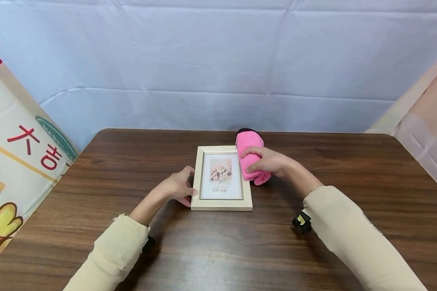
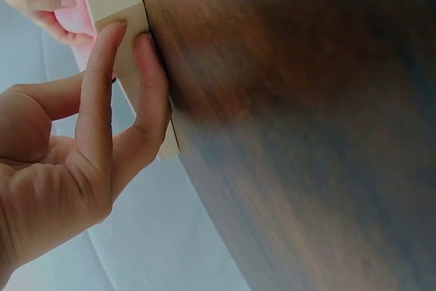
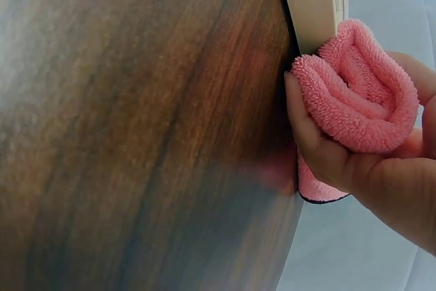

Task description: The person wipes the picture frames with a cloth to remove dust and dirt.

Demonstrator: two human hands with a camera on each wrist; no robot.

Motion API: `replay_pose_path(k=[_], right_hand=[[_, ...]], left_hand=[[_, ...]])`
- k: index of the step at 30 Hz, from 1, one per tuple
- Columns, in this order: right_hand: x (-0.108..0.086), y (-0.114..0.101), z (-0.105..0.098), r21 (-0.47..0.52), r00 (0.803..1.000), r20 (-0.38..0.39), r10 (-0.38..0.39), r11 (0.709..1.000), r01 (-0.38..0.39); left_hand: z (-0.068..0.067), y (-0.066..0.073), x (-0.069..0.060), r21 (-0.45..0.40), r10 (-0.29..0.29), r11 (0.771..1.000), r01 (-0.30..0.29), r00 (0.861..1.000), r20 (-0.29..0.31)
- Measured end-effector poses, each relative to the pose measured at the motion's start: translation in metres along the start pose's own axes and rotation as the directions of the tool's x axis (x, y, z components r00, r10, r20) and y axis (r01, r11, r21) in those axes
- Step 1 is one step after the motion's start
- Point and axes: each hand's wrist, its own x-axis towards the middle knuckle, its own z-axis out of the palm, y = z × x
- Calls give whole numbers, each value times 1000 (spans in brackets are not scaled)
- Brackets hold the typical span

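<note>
A cream picture frame (image 1: 221,205) with a flower print lies face up on the brown table. My left hand (image 1: 178,186) holds its left side near the front corner. In the left wrist view the fingers (image 2: 102,93) of that hand are bent, with tips against the frame's side wall (image 2: 129,66). My right hand (image 1: 267,159) grips a rolled pink towel (image 1: 249,141) with a dark edging. The towel lies along the frame's right side and overlaps its rim. In the right wrist view, fingers curl around the fluffy roll (image 3: 368,100).
The dark wood-grain table (image 1: 218,250) reaches a pale blue cloth backdrop (image 1: 211,60) behind the frame. Printed cloth hangs (image 1: 25,161) at the left, and another patterned cloth (image 1: 429,125) at the right. A small black device (image 1: 302,222) sits under the right cuff.
</note>
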Motion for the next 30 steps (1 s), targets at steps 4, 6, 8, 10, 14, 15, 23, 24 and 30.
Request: replay_pose_path(k=[4,6,8,10,14,15,23,24,30], right_hand=[[-1,-3,-1,-26,1000,-1,4,1000,-4],[-2,-5,0,-50,1000,-1,5,999,-5],[-3,-8,0,-73,1000,1,11,997,-11],[-4,-12,0,-87,1000,-6,18,996,-18],[-7,-22,0,-112,999,-36,19,994,-23],[-8,-26,1,-118,999,-49,17,993,-23],[-8,-42,14,-190,996,-85,0,982,-16],[-6,-41,16,-203,997,-82,0,979,-17],[1,-38,28,-278,996,-86,22,959,-45]], left_hand=[[-1,1,0,-1,2,1000,-2,1000,4],[-1,1,1,-4,0,1000,0,1000,4],[-2,1,1,-4,2,1000,-1,1000,5],[-2,1,1,-4,1,1000,-1,1000,6],[-2,2,0,-3,7,1000,-7,1000,12],[-2,2,0,-7,7,1000,-7,1000,12],[-2,1,0,6,1,1000,-1,1000,7],[-2,1,-1,6,-1,1000,0,1000,6],[-2,2,-1,0,-11,1000,11,1000,6]])
